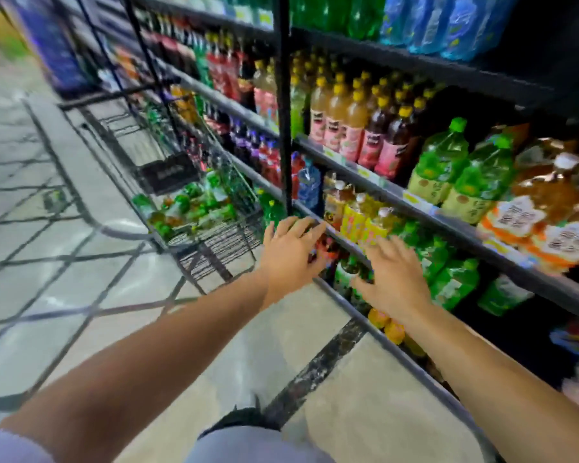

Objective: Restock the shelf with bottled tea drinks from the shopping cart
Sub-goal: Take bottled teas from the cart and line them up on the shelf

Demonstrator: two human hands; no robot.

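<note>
Forearms: two bare forearms reach from six o'clock up toward the centre of the view, both stretched to the lower shelves.
Left hand: the left hand (290, 252) has its fingers spread and nearly straight, gripping nothing; its fingertips lie at the edge of the lower shelf (345, 243), over dark red bottles I cannot make out through the blur.
Right hand: the right hand (393, 282) is likewise released, fingers fanned, hovering in front of the small green bottles (448, 262) at about three o'clock of centre; whether it touches them I cannot tell.
Tea stock: bottled drinks with green caps and labels (194, 208) lie heaped in the shopping cart (221, 228), which stands at ten o'clock from the hands, close against the shelving.
Shelf face: yellow-labelled bottles (358, 218) stand just above the hands; large green jugs (462, 168) and amber tea bottles (365, 128) sit one tier up, toward two o'clock.
Step in hand: judged from the empty hands at the shelf, this looks like checking or clearing a slot, with no bottle carried yet.
Doing it well: square the standing bottles back and upright so a clear lane opens, match the cart's green bottles to the row with the same label, then carry each by the body, not the cap, and set it down label outward.
Risk: crowded bottles near the rim could topple if nudged sideways.
</note>
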